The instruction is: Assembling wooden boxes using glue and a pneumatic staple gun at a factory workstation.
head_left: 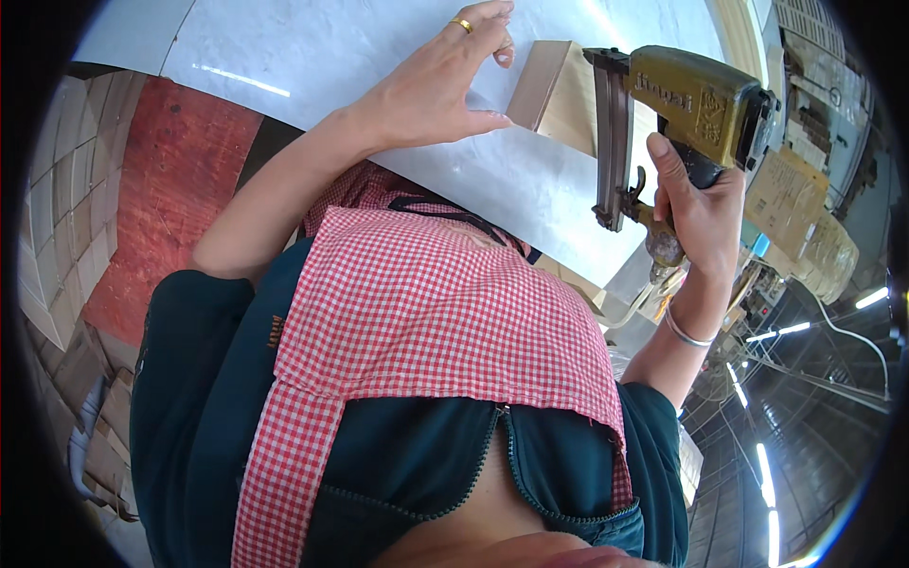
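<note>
My right hand (705, 204) is wrapped round the grip of a pneumatic nail gun (684, 95), with a worn gold-coloured body and a long dark magazine. The gun's nose is beside the upper corner of a pale wooden piece (565, 99), whose one side face is browner; the gun partly covers it. Just left of the wood, my left hand (440, 90), with a gold ring, is held with thumb and fingers apart and nothing between them. Both hands are over a pale, glossy, marbled work surface (312, 57).
A reddish board (180, 194) and stacked light panels (62, 189) stand at the left. Along the table's far right runs a pale wooden strip (739, 38). Cardboard (791, 199) and wrapped goods lie further right. A red-checked apron (445, 303) reaches the table's near edge.
</note>
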{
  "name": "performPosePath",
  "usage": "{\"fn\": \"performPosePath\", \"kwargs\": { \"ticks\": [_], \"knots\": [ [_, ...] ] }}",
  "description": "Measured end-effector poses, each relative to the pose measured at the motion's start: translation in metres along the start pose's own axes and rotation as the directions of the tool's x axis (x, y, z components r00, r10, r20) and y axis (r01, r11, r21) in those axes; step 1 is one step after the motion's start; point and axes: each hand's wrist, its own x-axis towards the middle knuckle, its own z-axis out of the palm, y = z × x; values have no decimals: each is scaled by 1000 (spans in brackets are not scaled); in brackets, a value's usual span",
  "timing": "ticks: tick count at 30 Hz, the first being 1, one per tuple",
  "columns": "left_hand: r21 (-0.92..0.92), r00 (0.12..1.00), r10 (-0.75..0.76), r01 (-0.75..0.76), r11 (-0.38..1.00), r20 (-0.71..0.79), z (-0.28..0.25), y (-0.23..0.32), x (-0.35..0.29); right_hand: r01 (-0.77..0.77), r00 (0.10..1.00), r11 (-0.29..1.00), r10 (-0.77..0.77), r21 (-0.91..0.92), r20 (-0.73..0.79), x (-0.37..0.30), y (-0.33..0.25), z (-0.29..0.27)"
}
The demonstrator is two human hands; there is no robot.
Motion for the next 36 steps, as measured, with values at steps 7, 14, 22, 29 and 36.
{"fn": "performPosePath", "kwargs": {
  "ticks": [7, 14, 22, 29, 36],
  "knots": [
    [-75, 998, -66, 68, 995, 19, -3, 3, -3, -20, 999, 1000, 20, 0, 41, 7, 3, -4],
    [111, 973, 172, -156, 982, -156, 0, -2, 8, -49, 998, 999, 49, -3, -27, 2, 7, -9],
    [512, 942, 331, -314, 800, 62, 22, 57, 54, -213, 962, 977, 205, -28, -182, -17, 51, -51],
    [677, 966, 241, -242, 695, 98, 73, 58, 80, -222, 961, 975, 219, 2, -171, -13, 70, -56],
    [626, 968, 229, -240, 742, 100, 71, 57, 81, -212, 968, 977, 211, 8, -139, -5, 76, -59]
  ]
}}
